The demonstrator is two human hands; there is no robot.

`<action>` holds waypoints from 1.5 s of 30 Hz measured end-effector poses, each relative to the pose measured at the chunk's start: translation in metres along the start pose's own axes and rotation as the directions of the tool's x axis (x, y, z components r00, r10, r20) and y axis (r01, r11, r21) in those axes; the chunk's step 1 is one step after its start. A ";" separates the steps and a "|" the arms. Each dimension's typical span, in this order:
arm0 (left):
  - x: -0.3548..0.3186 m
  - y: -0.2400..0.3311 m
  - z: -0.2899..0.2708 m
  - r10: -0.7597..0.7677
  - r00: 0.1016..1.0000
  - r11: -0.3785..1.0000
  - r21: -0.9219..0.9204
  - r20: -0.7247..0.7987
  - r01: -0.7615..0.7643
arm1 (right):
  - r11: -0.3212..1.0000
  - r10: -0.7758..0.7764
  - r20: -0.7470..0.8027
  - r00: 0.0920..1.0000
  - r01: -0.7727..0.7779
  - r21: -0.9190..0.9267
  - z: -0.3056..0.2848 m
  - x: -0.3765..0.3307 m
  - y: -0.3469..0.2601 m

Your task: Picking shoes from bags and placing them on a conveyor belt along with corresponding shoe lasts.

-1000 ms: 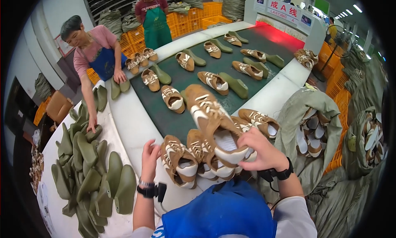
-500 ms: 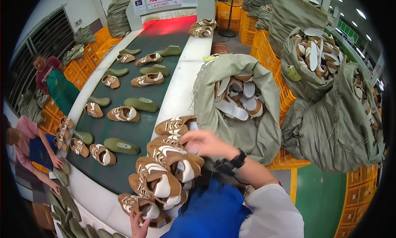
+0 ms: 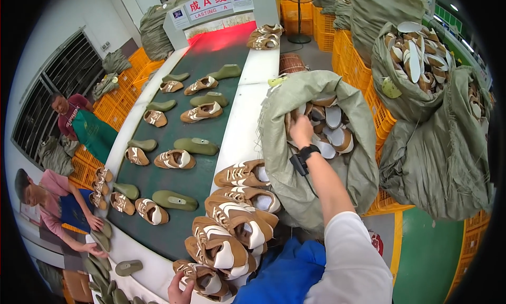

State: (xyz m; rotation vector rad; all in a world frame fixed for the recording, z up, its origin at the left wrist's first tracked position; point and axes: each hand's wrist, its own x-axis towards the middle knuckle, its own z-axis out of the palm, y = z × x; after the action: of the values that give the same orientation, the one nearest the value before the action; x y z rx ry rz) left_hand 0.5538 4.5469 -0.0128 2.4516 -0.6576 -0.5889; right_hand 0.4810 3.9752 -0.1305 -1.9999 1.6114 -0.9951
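My right hand (image 3: 301,132) reaches into the mouth of a grey-green woven sack (image 3: 279,146) filled with brown-and-white shoe uppers (image 3: 337,138). Its fingers are mostly hidden among them, so any grip is unclear. Low in the picture, my left hand (image 3: 180,290) has its thumb and fingers apart, at the edge of a brown lace-up shoe (image 3: 203,277) and not wrapped round it. That shoe belongs to a heap of similar brown shoes (image 3: 232,214) with white stripes, piled on the white ledge (image 3: 240,119) between the belt and the sack.
A dark green conveyor belt (image 3: 142,190) carries rows of shoes and green shoe lasts (image 3: 175,199). Across it, a person (image 3: 63,198) handles lasts; another person (image 3: 87,124) stands farther back. More filled sacks (image 3: 421,156) and orange crates (image 3: 382,117) stand on the right.
My right hand has left the shoe heap and gone up and right into the sack. My left hand stays by the lowest shoe. The whole view has shifted slightly.
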 end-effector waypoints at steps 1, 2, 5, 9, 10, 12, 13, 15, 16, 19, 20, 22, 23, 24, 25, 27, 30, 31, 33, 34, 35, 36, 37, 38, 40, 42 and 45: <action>-0.002 0.006 -0.001 -0.030 1.000 0.998 -0.051 0.001 0.030 | 0.998 0.035 -0.052 0.998 -0.031 0.060 -0.015 -0.001 0.005; -0.004 0.010 -0.002 -0.057 0.998 0.993 -0.103 0.007 0.057 | 0.998 -0.005 -0.123 0.992 0.012 0.061 -0.037 -0.006 0.015; -0.004 -0.007 -0.004 0.091 0.993 0.980 -0.168 -0.069 -0.102 | 0.955 -0.127 -0.296 0.947 0.197 0.223 -0.120 -0.040 0.037; 0.004 -0.031 -0.013 0.197 0.968 0.941 -0.247 -0.153 -0.231 | 0.738 -0.001 -0.125 0.992 0.085 0.670 -0.211 -0.099 0.048; 0.002 -0.012 -0.014 0.292 0.931 0.933 -0.151 -0.219 -0.328 | 0.600 0.041 -0.019 0.999 -0.010 0.800 -0.227 -0.115 0.039; 0.013 0.016 -0.018 0.544 0.805 0.834 0.044 -0.237 -0.551 | 0.374 0.010 0.255 0.967 -0.240 0.896 -0.253 -0.129 0.030; 0.020 0.038 -0.015 0.645 0.722 0.763 0.164 -0.251 -0.625 | 0.305 -0.054 0.416 0.908 -0.382 0.873 -0.258 -0.135 0.020; 0.035 0.063 -0.011 0.799 0.535 0.599 0.289 -0.274 -0.747 | 0.205 -0.099 0.625 0.774 -0.599 0.774 -0.240 -0.144 0.011; 0.039 0.078 -0.015 0.872 0.415 0.487 0.379 -0.259 -0.787 | 0.112 -0.158 0.775 0.611 -0.769 0.629 -0.231 -0.148 0.004; 0.045 0.096 -0.029 0.918 0.329 0.371 0.185 -0.221 -0.910 | 0.168 -0.304 0.897 0.321 -0.909 0.382 -0.203 -0.165 -0.031; 0.039 0.093 -0.035 0.922 0.343 0.358 0.056 -0.180 -0.932 | 0.226 -0.342 0.917 0.207 -0.929 0.293 -0.194 -0.171 -0.041; 0.038 0.073 -0.038 0.841 0.522 0.479 -0.249 -0.143 -0.841 | 0.247 -0.339 0.935 0.102 -0.950 0.193 -0.169 -0.176 -0.052; 0.028 0.067 -0.037 0.772 0.607 0.514 -0.378 -0.189 -0.770 | 0.254 -0.358 0.933 0.039 -0.957 0.138 -0.159 -0.180 -0.057; 0.026 0.056 -0.041 0.758 0.619 0.525 -0.369 -0.205 -0.766 | 0.264 -0.375 0.927 -0.021 -0.961 0.085 -0.150 -0.187 -0.066; 0.019 0.039 -0.046 0.710 0.666 0.572 -0.365 -0.227 -0.734 | 0.286 -0.362 0.931 -0.042 -0.956 0.068 -0.148 -0.198 -0.089; 0.012 0.016 -0.052 0.558 0.776 0.596 -0.509 -0.293 -0.621 | 0.299 -0.535 0.838 -0.107 -0.952 0.068 -0.156 -0.211 -0.109; 0.017 -0.036 -0.051 0.236 0.934 0.405 -0.847 -0.266 -0.344 | 0.448 -0.663 0.749 -0.018 -0.811 0.376 -0.158 -0.208 -0.122; 0.016 -0.056 -0.051 0.100 0.966 0.365 -0.894 -0.240 -0.260 | 0.487 -0.603 0.794 0.078 -0.752 0.444 -0.152 -0.207 -0.118; 0.020 -0.107 -0.049 -0.167 0.954 0.295 -0.936 -0.249 -0.193 | 0.518 -0.477 0.845 0.240 -0.701 0.491 -0.135 -0.201 -0.098; 0.027 -0.134 -0.051 -0.298 0.907 0.318 -0.927 -0.297 -0.199 | 0.509 -0.394 0.868 0.302 -0.715 0.480 -0.126 -0.190 -0.081; 0.022 -0.154 -0.065 -0.408 0.804 0.383 -0.881 -0.431 -0.278 | 0.522 -0.382 0.854 0.354 -0.679 0.515 -0.130 -0.184 -0.070; 0.028 -0.173 -0.075 -0.504 0.690 0.443 -0.841 -0.520 -0.310 | 0.544 -0.334 0.847 0.415 -0.649 0.532 -0.129 -0.173 -0.058; 0.040 -0.186 -0.087 -0.533 0.634 0.506 -0.812 -0.561 -0.293 | 0.585 -0.230 0.828 0.511 -0.608 0.537 -0.122 -0.164 -0.047; 0.045 -0.201 -0.105 -0.559 0.565 0.572 -0.775 -0.607 -0.268 | 0.623 -0.131 0.794 0.593 -0.574 0.531 -0.114 -0.155 -0.036; 0.059 -0.260 -0.124 -0.579 0.477 0.657 -0.725 -0.661 -0.208 | 0.574 -0.053 0.695 0.717 -0.548 0.608 -0.081 -0.123 0.007; 0.078 -0.293 -0.125 -0.632 0.634 0.556 -0.831 -0.445 -0.029 | 0.493 0.139 0.492 0.859 -0.491 0.718 -0.046 -0.086 0.063; 0.107 -0.309 -0.089 -0.510 0.636 0.732 -0.681 -0.579 -0.033 | 0.549 0.227 0.396 0.890 -0.453 0.702 0.006 -0.018 0.163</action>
State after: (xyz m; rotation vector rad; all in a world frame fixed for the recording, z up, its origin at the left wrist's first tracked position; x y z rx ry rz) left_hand 0.7854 4.7500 -0.1544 1.8444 0.2429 0.1444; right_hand 0.3722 3.9482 -0.2505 -1.0837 1.0582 -0.9806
